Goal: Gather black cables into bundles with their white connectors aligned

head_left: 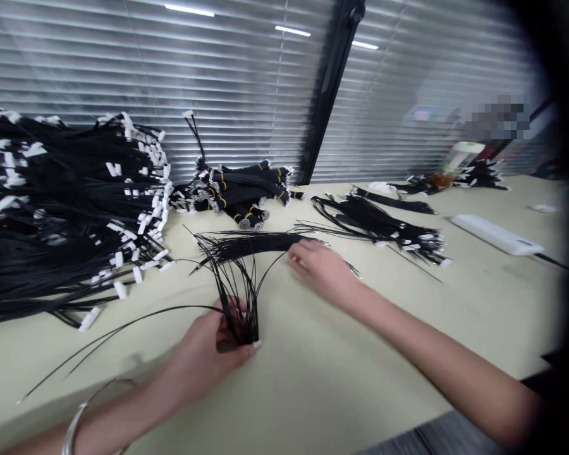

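Note:
My left hand (208, 354) is closed round the lower end of a fan of thin black wires (232, 284) that stand up from the table and splay outward. One long wire trails left across the tabletop. My right hand (320, 265) reaches forward with fingers extended onto a loose flat bunch of black wires (260, 241) lying in the middle of the table. A silver bracelet (76, 423) is on my left wrist.
A big heap of black wires with white tags (61, 202) fills the left. Banded wire bundles (241, 189) lie at the back centre, more tagged wires (384, 227) at the right. A white power strip (495, 235) lies far right. Window blinds (218, 82) stand behind the beige table (360, 379).

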Tool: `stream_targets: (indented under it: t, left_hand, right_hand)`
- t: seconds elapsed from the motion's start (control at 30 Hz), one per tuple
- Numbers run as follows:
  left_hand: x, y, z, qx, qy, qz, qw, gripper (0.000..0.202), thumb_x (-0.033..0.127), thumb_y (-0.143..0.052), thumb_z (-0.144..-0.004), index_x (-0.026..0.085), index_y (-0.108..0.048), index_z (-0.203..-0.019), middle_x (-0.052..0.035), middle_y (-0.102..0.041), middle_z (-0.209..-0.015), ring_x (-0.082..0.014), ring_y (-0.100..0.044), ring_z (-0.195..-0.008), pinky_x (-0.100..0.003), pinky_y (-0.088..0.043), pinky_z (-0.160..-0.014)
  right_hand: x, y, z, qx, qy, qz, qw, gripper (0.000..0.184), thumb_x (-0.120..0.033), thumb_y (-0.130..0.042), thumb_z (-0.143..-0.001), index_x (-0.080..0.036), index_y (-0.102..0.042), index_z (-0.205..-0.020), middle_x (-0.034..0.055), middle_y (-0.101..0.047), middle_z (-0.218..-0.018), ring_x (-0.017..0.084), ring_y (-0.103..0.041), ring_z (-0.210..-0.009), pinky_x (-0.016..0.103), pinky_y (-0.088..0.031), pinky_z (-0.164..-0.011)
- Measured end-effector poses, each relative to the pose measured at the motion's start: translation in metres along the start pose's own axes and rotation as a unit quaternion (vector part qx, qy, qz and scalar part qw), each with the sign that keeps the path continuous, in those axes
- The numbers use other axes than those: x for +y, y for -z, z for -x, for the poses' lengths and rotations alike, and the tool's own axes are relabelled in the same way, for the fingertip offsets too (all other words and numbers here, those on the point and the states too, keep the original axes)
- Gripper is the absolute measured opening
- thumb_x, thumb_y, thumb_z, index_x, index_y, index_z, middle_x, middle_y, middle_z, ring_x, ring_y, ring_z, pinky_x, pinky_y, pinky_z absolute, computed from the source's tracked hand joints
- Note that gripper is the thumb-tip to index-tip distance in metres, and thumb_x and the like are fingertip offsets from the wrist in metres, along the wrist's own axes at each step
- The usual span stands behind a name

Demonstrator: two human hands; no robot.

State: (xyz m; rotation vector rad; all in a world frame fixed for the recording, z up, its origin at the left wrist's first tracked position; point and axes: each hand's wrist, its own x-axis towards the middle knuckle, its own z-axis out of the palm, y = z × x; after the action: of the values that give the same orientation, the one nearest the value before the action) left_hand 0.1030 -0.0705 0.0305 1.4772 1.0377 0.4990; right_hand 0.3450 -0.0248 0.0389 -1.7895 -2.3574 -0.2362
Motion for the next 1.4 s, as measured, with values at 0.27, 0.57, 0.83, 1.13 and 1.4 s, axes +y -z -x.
stream_targets:
  t: [0.27, 0.57, 0.83, 1.13, 1.4]
  left_hand:
    - [-0.002, 0.001, -0.002, 0.003, 0.0, 0.003, 1.0, 0.04, 0.028, -0.065, -0.073, 0.017, -0.043, -0.104, -0.0058, -0.064, -0.095, -0.0211, -0.062, -0.09, -0.036, -0.05, -0.084]
    - [-0.001, 0.001, -0.001, 0.001, -0.001, -0.003, 1.0, 0.039, 0.027, -0.065, -0.073, 0.017, -0.044, -0.105, -0.0057, -0.064, -0.095, -0.0209, -0.063, -0.09, -0.035, -0.051, -0.084]
    - [-0.004, 0.0, -0.002, 0.01, -0.007, 0.004, 1.0, 0.041, 0.026, -0.065, -0.072, 0.017, -0.044, -0.105, -0.0059, -0.065, -0.095, -0.021, -0.063, -0.09, -0.036, -0.051, -0.084]
    - [-0.003, 0.0, -0.001, 0.009, -0.004, 0.002, 1.0, 0.037, 0.026, -0.065, -0.072, 0.018, -0.045, -0.102, -0.0039, -0.065, -0.091, -0.0197, -0.063, -0.087, -0.034, -0.052, -0.082]
    - [-0.005, 0.0, -0.002, 0.002, -0.003, 0.009, 1.0, 0.038, 0.024, -0.065, -0.073, 0.018, -0.043, -0.104, -0.0037, -0.064, -0.093, -0.0189, -0.063, -0.089, -0.035, -0.05, -0.085]
  right_hand:
    - [0.047, -0.006, -0.005, -0.043, -0.073, 0.12, 0.989, 0.013, -0.01, -0.047, -0.082, -0.012, -0.059, -0.086, 0.01, -0.061, -0.085, 0.021, -0.056, -0.079, 0.027, -0.035, -0.061]
    - [0.044, 0.001, -0.005, -0.059, -0.068, 0.154, 0.984, 0.014, -0.011, -0.045, -0.084, -0.012, -0.059, -0.086, 0.011, -0.062, -0.086, 0.022, -0.057, -0.08, 0.028, -0.036, -0.062]
    - [0.044, -0.004, -0.007, -0.069, -0.066, 0.163, 0.982, 0.015, -0.01, -0.045, -0.084, -0.012, -0.059, -0.089, 0.0122, -0.062, -0.087, 0.022, -0.057, -0.08, 0.028, -0.037, -0.063]
    - [0.045, 0.003, -0.005, -0.057, -0.072, 0.157, 0.983, 0.016, -0.006, -0.045, -0.081, -0.011, -0.058, -0.09, 0.012, -0.062, -0.087, 0.023, -0.056, -0.083, 0.028, -0.035, -0.062]
    - [0.05, 0.001, -0.005, -0.08, -0.07, 0.133, 0.985, 0.009, -0.017, -0.052, -0.083, -0.013, -0.058, -0.087, 0.0104, -0.061, -0.09, 0.02, -0.057, -0.082, 0.026, -0.034, -0.062]
